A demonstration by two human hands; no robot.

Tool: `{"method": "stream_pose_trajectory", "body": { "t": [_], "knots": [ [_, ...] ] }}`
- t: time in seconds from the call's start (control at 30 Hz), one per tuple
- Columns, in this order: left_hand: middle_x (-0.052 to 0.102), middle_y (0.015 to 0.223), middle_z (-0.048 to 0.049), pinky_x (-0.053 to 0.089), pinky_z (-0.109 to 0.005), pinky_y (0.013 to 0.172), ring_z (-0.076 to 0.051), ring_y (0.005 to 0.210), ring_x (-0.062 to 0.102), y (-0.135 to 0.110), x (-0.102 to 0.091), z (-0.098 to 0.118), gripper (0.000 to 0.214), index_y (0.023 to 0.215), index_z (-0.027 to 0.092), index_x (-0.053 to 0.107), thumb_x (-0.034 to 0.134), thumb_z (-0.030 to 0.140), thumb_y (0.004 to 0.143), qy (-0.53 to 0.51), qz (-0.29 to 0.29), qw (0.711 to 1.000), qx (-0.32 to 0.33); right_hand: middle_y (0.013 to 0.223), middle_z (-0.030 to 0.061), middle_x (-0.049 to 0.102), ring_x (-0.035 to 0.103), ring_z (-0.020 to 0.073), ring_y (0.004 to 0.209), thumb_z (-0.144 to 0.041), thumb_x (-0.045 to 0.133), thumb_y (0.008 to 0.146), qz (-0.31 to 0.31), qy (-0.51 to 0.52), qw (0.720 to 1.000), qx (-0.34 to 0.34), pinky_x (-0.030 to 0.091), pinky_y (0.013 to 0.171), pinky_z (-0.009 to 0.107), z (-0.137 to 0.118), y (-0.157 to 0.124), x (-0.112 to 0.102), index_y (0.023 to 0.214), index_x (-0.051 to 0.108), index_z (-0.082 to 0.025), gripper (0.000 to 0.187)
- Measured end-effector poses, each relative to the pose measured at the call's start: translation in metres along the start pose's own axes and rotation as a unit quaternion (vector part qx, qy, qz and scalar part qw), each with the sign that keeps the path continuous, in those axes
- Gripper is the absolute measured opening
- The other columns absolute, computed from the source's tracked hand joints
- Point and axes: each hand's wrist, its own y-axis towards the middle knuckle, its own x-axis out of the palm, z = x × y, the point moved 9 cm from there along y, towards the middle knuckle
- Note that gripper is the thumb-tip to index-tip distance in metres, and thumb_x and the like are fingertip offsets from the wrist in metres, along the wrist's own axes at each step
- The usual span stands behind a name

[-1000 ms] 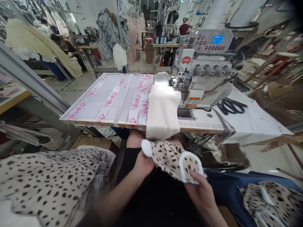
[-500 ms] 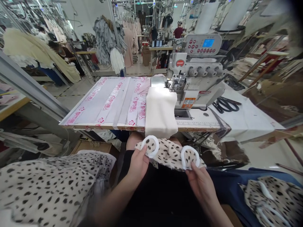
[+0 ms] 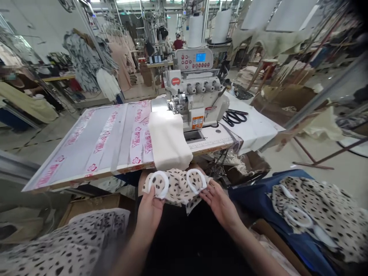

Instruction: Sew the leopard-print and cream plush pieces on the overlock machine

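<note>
A small leopard-print fabric piece with two white-rimmed round ears lies spread over my lap, just below the table edge. My left hand pinches its left ear. My right hand grips its right side by the other ear. Straight ahead, a white overlock sewing machine stands on the table, with a folded white cloth draped in front of its needle and over the table edge.
A heap of leopard-print fabric lies at my lower left. More leopard pieces rest on blue cloth at my right. Black scissors lie right of the machine. Hanging garments and other workers fill the background.
The fabric piece has been turned and spread flat, so both white ear rims face up. Both hands shifted up towards the table edge. My view swung to the right.
</note>
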Motion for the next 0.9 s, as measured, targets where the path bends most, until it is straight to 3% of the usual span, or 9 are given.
{"method": "stream_pose_trajectory", "body": {
  "t": [0.07, 0.13, 0.23, 0.33, 0.47, 0.53, 0.6, 0.7, 0.9],
  "knots": [
    [0.054, 0.119, -0.0104, 0.051, -0.035, 0.084, -0.022, 0.107, 0.053, -0.002, 0.001, -0.002, 0.029, 0.114, 0.020, 0.052, 0.046, 0.014, 0.085, -0.005, -0.010, 1.000, 0.001, 0.128, 0.0111, 0.045, 0.049, 0.0260, 0.111, -0.043, 0.052, 0.080, 0.053, -0.139, 0.986, -0.073, 0.036, 0.096, 0.049, -0.010, -0.004, -0.010, 0.119, 0.040, -0.023, 0.045],
    [0.053, 0.121, -0.0091, 0.047, -0.038, 0.089, -0.022, 0.109, 0.051, -0.005, 0.004, -0.007, 0.034, 0.118, 0.023, 0.049, 0.047, 0.015, 0.085, -0.009, -0.025, 1.000, 0.000, 0.135, 0.0117, 0.035, 0.038, 0.0270, 0.122, -0.034, 0.055, 0.080, 0.055, -0.298, 0.934, -0.190, 0.031, 0.100, 0.050, -0.029, -0.014, 0.005, 0.125, 0.036, -0.023, 0.051],
    [0.048, 0.126, -0.0077, 0.042, -0.040, 0.096, -0.022, 0.115, 0.046, -0.012, 0.010, -0.021, 0.041, 0.125, 0.026, 0.042, 0.048, 0.018, 0.085, 0.003, -0.056, 0.998, -0.014, 0.141, 0.0115, 0.026, 0.025, 0.0277, 0.130, -0.021, 0.055, 0.077, -0.069, -0.443, 0.836, -0.317, 0.025, 0.104, 0.050, -0.035, -0.032, 0.063, 0.132, 0.028, -0.022, 0.061],
    [0.041, 0.132, -0.0059, 0.032, -0.036, 0.104, -0.021, 0.124, 0.035, -0.025, 0.021, -0.032, 0.046, 0.127, 0.027, 0.039, 0.053, 0.022, 0.083, 0.073, -0.131, 0.988, -0.021, 0.145, 0.0102, 0.017, 0.018, 0.0259, 0.133, -0.012, 0.048, 0.077, -0.192, -0.484, 0.792, -0.319, 0.022, 0.106, 0.048, -0.018, -0.035, 0.108, 0.137, 0.021, -0.021, 0.067],
    [0.037, 0.135, -0.0031, 0.023, -0.030, 0.108, -0.017, 0.128, 0.029, -0.045, 0.034, -0.032, 0.047, 0.127, 0.027, 0.039, 0.052, 0.020, 0.082, 0.268, -0.257, 0.929, -0.008, 0.138, 0.0092, 0.033, 0.029, 0.0222, 0.128, -0.010, 0.041, 0.077, -0.190, -0.448, 0.836, -0.253, 0.025, 0.106, 0.042, -0.008, -0.010, 0.113, 0.129, 0.037, -0.020, 0.053],
    [0.044, 0.128, -0.0054, 0.027, -0.034, 0.106, -0.018, 0.122, 0.038, -0.043, 0.030, -0.016, 0.039, 0.122, 0.024, 0.043, 0.049, 0.023, 0.083, 0.381, -0.238, 0.891, 0.070, 0.123, 0.0093, 0.051, 0.045, 0.0220, 0.115, -0.017, 0.042, 0.080, -0.173, -0.404, 0.879, -0.186, 0.034, 0.100, 0.040, -0.007, 0.004, 0.103, 0.119, 0.046, -0.019, 0.039],
    [0.048, 0.121, -0.0074, 0.031, -0.039, 0.103, -0.020, 0.115, 0.043, -0.036, 0.024, 0.010, 0.037, 0.115, 0.021, 0.046, 0.054, 0.025, 0.080, 0.488, -0.147, 0.836, 0.203, 0.106, 0.0084, 0.060, 0.055, 0.0219, 0.100, -0.028, 0.045, 0.083, -0.170, -0.372, 0.905, -0.115, 0.043, 0.090, 0.037, -0.007, 0.012, 0.095, 0.110, 0.051, -0.017, 0.030],
    [0.044, 0.122, -0.0093, 0.031, -0.042, 0.102, -0.023, 0.116, 0.041, -0.029, 0.024, 0.024, 0.048, 0.119, 0.020, 0.041, 0.059, 0.025, 0.075, 0.572, -0.080, 0.757, 0.307, 0.095, 0.0070, 0.062, 0.057, 0.0214, 0.090, -0.038, 0.049, 0.083, -0.192, -0.383, 0.901, -0.061, 0.046, 0.079, 0.032, -0.016, 0.010, 0.094, 0.104, 0.054, -0.016, 0.031],
    [0.041, 0.126, -0.0079, 0.029, -0.039, 0.104, -0.020, 0.119, 0.037, -0.029, 0.050, -0.005, 0.050, 0.124, 0.021, 0.038, 0.051, 0.017, 0.076, 0.564, -0.197, 0.741, 0.307, 0.083, 0.0032, 0.062, 0.057, 0.0181, 0.078, -0.040, 0.049, 0.083, -0.212, -0.445, 0.868, -0.067, 0.045, 0.069, 0.025, -0.041, 0.001, 0.098, 0.092, 0.059, -0.016, 0.028]
  ]
}}
